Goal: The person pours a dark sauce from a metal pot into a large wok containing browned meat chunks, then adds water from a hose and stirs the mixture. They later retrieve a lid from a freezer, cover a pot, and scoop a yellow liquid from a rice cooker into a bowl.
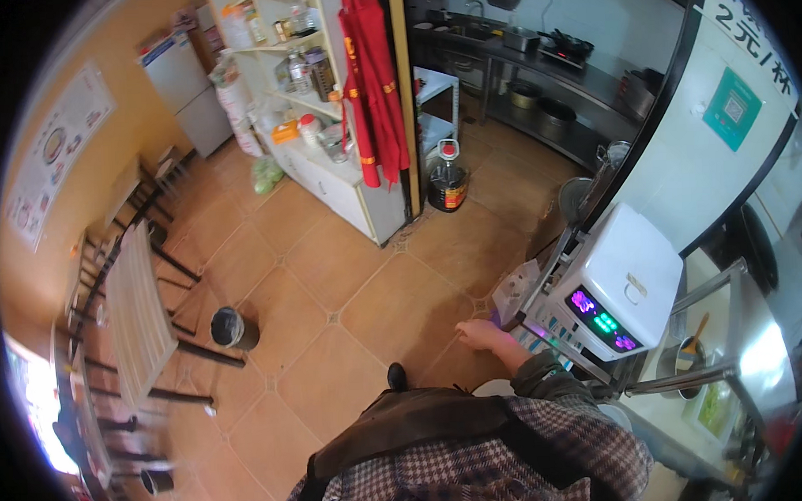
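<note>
My right hand reaches out to the right of my body, low over the tiled floor. Its fingers are loosely bent and look apart, and I see nothing held in them. Just beyond it hangs or rests a whitish plastic bag, beside a metal rack. On the rack stands a white box-shaped machine with a lit purple and green display. My right forearm passes close by the rack's near side. My left hand is out of the picture.
Left stand a wooden-topped table and a black bucket. Ahead are a white shelf unit, red aprons and a large bottle of dark liquid by the kitchen opening. A metal-framed counter lies right.
</note>
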Demonstrator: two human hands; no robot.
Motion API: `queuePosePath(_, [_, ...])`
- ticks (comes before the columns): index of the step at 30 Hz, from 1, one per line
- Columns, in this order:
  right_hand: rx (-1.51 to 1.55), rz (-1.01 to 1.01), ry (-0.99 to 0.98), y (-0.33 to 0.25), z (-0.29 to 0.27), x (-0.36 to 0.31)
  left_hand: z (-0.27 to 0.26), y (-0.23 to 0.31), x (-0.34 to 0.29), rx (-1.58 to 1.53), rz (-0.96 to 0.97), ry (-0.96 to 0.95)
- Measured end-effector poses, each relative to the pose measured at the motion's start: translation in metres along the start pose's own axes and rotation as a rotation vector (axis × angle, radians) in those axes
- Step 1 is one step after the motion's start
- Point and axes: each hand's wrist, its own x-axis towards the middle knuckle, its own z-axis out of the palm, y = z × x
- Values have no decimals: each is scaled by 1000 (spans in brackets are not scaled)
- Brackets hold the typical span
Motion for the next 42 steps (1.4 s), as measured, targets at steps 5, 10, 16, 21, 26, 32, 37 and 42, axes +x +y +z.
queuePosePath(5, [111, 380, -81, 41, -27, 36, -157, 171, 162, 316, 262, 43])
queuePosePath(10, [318, 365, -23, 99, -28, 116, -227, 441, 277, 536, 537, 74])
queuePosePath(16, [352, 518, -256, 241, -77, 220, -139, 711, 340, 439, 903, -50])
queuePosePath(21, [468, 629, -46, 379, -168, 268, -66, 812, 353, 320, 689, -342])
queuePosePath(26, [242, 591, 61, 456, -300, 303, -61, 880, 385, 367, 606, -396])
queuePosePath(32, [279, 424, 243, 553, -384, 366, -33, 993, 460, 453, 683, -318])
queuePosePath(37, [386, 875, -79, 629, -406, 379, 11, 1203, 523, 336, 799, -280])
queuePosePath(42, [554, 869, -103, 691, -461, 407, 44, 1413, 564, 777, 1338, -191])
